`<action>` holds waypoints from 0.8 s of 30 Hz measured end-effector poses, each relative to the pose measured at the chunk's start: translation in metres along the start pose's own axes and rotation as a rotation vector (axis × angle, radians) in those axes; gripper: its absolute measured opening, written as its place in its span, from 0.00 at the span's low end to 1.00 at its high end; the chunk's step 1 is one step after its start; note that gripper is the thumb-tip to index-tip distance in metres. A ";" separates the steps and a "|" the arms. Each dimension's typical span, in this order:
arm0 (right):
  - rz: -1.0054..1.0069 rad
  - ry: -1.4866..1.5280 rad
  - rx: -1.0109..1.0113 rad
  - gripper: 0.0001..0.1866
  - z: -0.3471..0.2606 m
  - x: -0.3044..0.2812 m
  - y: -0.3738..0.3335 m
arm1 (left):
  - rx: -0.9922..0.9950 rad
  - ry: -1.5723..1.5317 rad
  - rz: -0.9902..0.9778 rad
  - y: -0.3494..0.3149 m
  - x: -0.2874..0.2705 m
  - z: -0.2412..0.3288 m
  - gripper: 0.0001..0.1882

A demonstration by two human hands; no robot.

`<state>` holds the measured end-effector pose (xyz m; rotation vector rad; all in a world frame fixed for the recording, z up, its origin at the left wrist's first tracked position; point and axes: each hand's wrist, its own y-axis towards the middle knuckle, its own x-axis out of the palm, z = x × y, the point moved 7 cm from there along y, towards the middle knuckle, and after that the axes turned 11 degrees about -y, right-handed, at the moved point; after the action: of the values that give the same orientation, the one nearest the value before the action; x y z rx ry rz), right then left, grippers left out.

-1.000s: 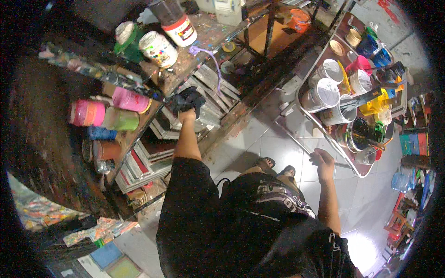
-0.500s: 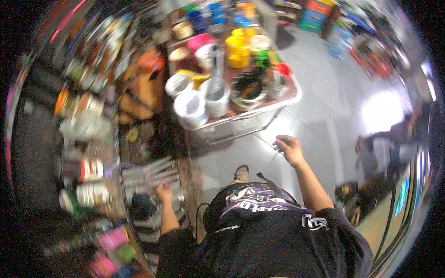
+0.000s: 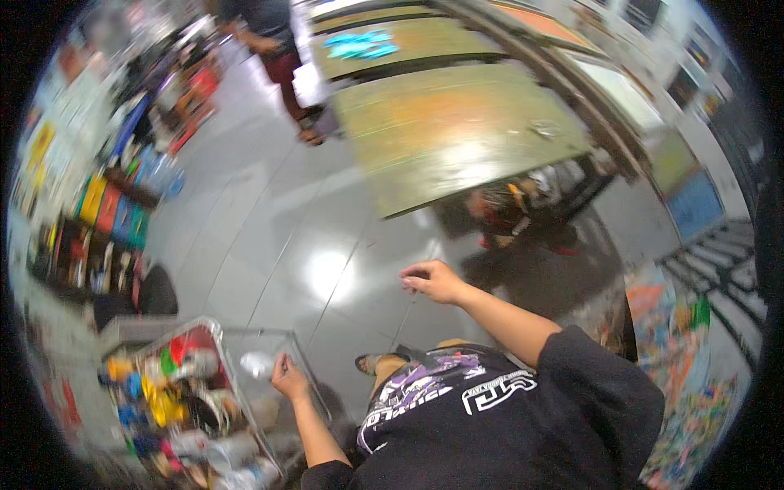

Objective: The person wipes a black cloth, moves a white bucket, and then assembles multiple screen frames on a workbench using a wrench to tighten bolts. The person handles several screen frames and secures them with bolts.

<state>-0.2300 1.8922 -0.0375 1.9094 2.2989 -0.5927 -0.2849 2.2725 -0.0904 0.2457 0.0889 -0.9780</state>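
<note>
Lower left, near cart (image 3: 247,401): left hand (image 3: 290,378) curled, can't tell if holding | Middle: right hand (image 3: 433,282) loosely open, empty | Could tip tubs (image 3: 166,402) by swinging close

The tubs (image 3: 166,402) at eight o'clock look like plastic, blurred but glossy; the tray rim (image 3: 239,400) there is smooth. The tabletop (image 3: 457,122) at one has a smooth sheen. The tiled floor (image 3: 269,220) shines. Matt black cloth makes the shirt (image 3: 563,408) at five; toward ten, the jug (image 3: 166,175) is clear plastic.

White lettering (image 3: 495,393) on black shirt (image 3: 592,396)
</note>
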 end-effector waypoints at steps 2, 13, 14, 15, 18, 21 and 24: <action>0.218 0.104 0.090 0.12 0.043 -0.064 -0.047 | -0.067 -0.054 -0.168 -0.007 0.068 0.008 0.06; 1.042 0.401 0.339 0.11 0.157 -0.234 -0.305 | 0.569 -0.351 -0.960 -0.188 0.385 0.215 0.03; 1.069 0.383 0.347 0.11 0.152 -0.245 -0.307 | 0.641 -0.395 -0.974 -0.192 0.406 0.234 0.03; 1.086 0.396 0.321 0.11 0.150 -0.256 -0.306 | 0.679 -0.415 -1.001 -0.194 0.430 0.254 0.04; 1.116 0.371 0.237 0.11 0.147 -0.294 -0.294 | 0.850 -0.354 -0.982 -0.194 0.503 0.305 0.06; 1.086 0.351 0.175 0.11 0.149 -0.328 -0.272 | 0.908 -0.199 -0.949 -0.186 0.583 0.309 0.09; 1.035 0.320 0.163 0.10 0.159 -0.364 -0.260 | 0.896 0.028 -1.006 -0.185 0.627 0.322 0.09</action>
<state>-0.4300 1.4633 -0.0087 3.0000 1.0477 -0.3379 -0.1006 1.5872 0.0752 1.1072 -0.2383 -1.9826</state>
